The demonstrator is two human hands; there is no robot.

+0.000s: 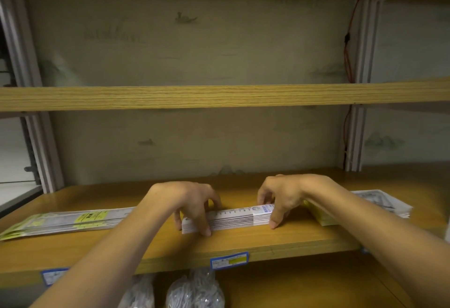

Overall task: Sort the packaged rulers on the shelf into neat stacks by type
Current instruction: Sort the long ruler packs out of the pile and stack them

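A short stack of white packaged rulers (233,218) lies on the wooden shelf (280,239) near its front edge. My left hand (192,200) grips the stack's left end, fingers over the top and thumb at the front. My right hand (282,198) grips its right end the same way. A longer pile of rulers with yellow-green labels (63,221) lies to the left on the same shelf. Another pile of packaged rulers with yellow and grey printing (379,204) sits at the right, partly hidden by my right forearm.
Blue price tags (229,260) are stuck to the shelf's front edge. Clear plastic bags (194,290) lie on the shelf below. An upper wooden shelf (219,97) runs overhead. White metal uprights (362,88) stand on both sides, with a red cable along the right one.
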